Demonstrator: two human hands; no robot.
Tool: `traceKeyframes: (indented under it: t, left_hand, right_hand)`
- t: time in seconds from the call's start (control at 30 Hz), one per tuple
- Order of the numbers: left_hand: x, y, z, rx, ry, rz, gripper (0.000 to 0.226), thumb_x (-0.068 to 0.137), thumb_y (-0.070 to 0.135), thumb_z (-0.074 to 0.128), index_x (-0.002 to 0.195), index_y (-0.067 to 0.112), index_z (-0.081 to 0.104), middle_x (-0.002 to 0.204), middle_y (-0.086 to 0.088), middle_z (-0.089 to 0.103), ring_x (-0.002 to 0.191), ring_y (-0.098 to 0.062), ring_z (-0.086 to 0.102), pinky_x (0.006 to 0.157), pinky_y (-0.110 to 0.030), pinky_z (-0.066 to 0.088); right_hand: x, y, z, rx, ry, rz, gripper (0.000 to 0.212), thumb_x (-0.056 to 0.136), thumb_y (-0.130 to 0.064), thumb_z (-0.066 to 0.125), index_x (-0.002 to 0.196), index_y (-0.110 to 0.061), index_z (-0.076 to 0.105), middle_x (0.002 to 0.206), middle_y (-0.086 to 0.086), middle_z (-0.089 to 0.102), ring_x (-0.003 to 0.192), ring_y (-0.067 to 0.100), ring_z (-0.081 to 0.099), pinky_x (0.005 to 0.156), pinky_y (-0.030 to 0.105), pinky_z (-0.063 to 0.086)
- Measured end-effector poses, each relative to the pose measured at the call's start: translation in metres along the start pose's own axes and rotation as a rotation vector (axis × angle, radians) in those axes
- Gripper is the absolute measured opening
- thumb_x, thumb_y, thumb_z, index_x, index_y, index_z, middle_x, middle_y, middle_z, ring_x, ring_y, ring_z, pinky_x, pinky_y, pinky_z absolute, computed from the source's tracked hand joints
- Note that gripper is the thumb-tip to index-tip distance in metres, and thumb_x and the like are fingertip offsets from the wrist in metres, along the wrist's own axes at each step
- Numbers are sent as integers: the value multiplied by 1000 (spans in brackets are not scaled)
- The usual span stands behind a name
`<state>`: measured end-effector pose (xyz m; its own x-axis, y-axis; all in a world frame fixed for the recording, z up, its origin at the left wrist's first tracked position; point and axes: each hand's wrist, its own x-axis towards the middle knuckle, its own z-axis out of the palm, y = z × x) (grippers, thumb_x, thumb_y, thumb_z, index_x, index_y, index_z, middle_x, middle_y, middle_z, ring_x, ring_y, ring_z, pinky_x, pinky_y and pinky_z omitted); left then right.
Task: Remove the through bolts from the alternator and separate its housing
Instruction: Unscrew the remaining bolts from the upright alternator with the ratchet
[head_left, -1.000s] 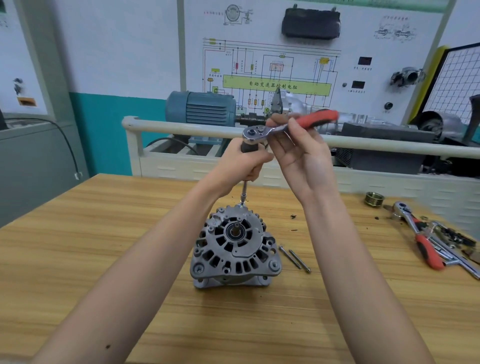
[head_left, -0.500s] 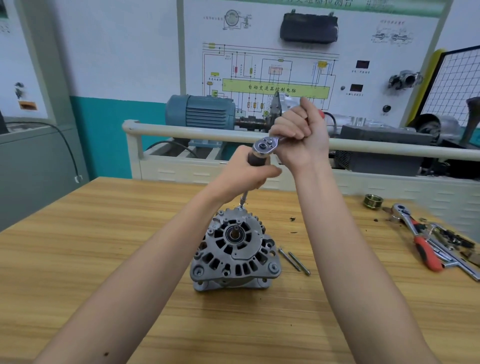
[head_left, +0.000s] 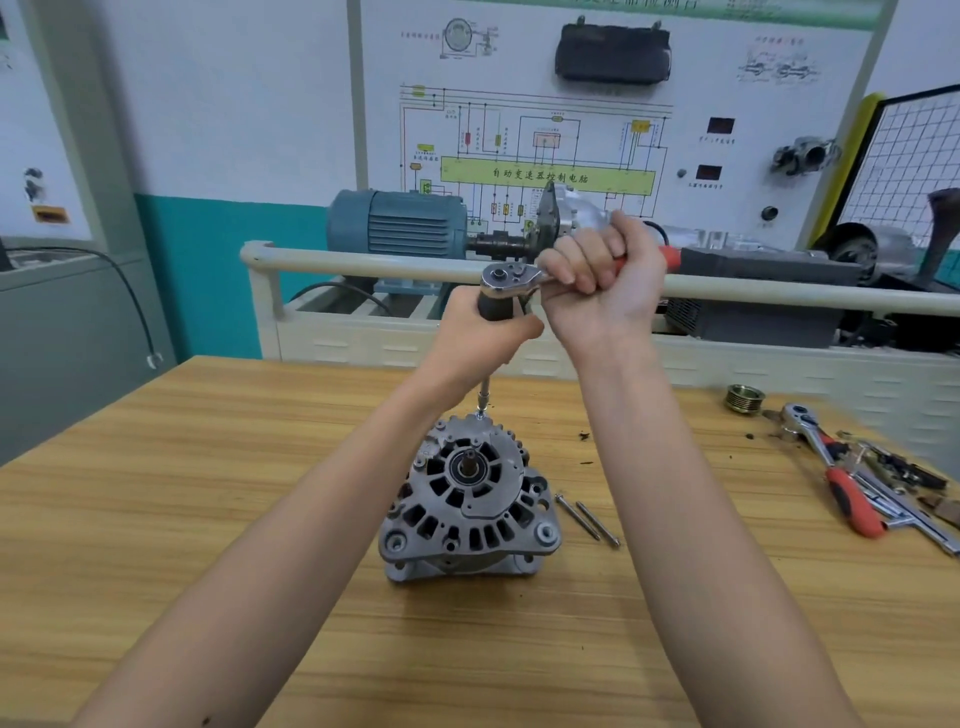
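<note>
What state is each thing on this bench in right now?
Alternator: upright, housing unseparated.
Ratchet: on extension, gripped by right hand.
Extension: on far-side bolt, left hand holds its top.
Two bolts: out, lying on table.
Spare ratchet: lying idle.

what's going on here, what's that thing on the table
A person is unbolting an alternator standing on a wooden table. The right hand grips a red-handled ratchet; the left hand holds the dark driver under its head, whose thin shaft reaches a bolt at the housing's far edge. Two removed through bolts lie beside the alternator.
</note>
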<state>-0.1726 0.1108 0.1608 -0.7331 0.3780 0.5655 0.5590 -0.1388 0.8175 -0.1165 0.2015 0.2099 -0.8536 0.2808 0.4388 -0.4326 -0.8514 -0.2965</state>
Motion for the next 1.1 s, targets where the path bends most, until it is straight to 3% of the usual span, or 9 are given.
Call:
traceKeyframes:
  t: [0.1, 0.17, 0.33, 0.43, 0.53, 0.73, 0.83, 1.0, 1.1]
  left_hand:
    - [-2, 6, -12, -38, -267, 2, 46, 73, -1, 62, 38, 23, 45, 37, 7, 37, 36, -10, 30, 43, -17, 29]
    - [-3, 6, -14, -81, -303, -9, 43, 71, 5, 60, 36, 24, 44, 37, 9, 35, 35, -9, 28, 43, -17, 27]
    - [2, 5, -6, -120, 96, -70, 35, 70, 11, 60, 42, 25, 44, 43, 7, 37, 40, -9, 30, 44, -19, 28]
    - [3, 3, 2, -88, 252, -52, 40, 76, 0, 59, 50, 23, 39, 47, 7, 38, 46, -8, 30, 44, -21, 28]
    - [-2, 2, -3, -89, 70, -1, 38, 69, 7, 61, 41, 25, 41, 42, 10, 37, 42, -8, 30, 44, -19, 29]
    - [-6, 7, -19, -13, -444, 1, 39, 71, 4, 60, 41, 21, 42, 38, 2, 35, 36, -17, 32, 45, -24, 29]
    - [-10, 2, -13, -114, -404, -53, 42, 70, 3, 58, 38, 23, 40, 38, 5, 32, 34, -13, 26, 43, -20, 27]
    - [-7, 1, -4, -56, -232, 15, 36, 63, 5, 54, 38, 25, 41, 37, 8, 33, 35, -7, 26, 42, -17, 27]
    - [-7, 6, -1, -145, -194, 30, 36, 65, 3, 53, 37, 23, 41, 37, 8, 32, 35, -9, 24, 42, -17, 24]
  right_hand:
    - [15, -1, 7, -40, -63, 266, 59, 98, -18, 32, 39, -15, 33, 29, -5, 22, 24, 9, 21, 31, 18, 18]
    - [16, 2, 11, -40, -79, 293, 59, 98, -18, 33, 39, -15, 32, 29, -5, 21, 24, 9, 21, 31, 18, 16]
    - [-13, 26, 8, -71, -39, -182, 57, 98, -14, 33, 41, -20, 32, 33, -5, 20, 30, 10, 17, 36, 20, 22]
    - [-27, 35, 7, -70, -35, -301, 57, 100, -13, 32, 43, -20, 31, 35, -5, 20, 34, 11, 17, 39, 21, 25]
    - [-17, 23, 7, -35, -9, -204, 55, 98, -14, 34, 43, -20, 31, 34, -5, 19, 30, 9, 16, 36, 18, 20]
    - [10, 2, 5, -51, -58, 302, 51, 91, -15, 39, 40, -13, 35, 30, -5, 23, 37, 7, 6, 33, 19, 14]
    - [8, 4, -1, -19, -43, 272, 57, 96, -16, 36, 39, -14, 34, 30, -5, 22, 29, 9, 11, 32, 19, 14]
    - [-1, 5, -3, 85, -67, 73, 57, 98, -20, 37, 41, -15, 35, 31, -5, 21, 27, 8, 12, 30, 19, 13]
    - [-5, 2, 0, 12, -78, 31, 55, 99, -21, 38, 44, -14, 38, 34, -4, 24, 28, 8, 22, 32, 19, 23]
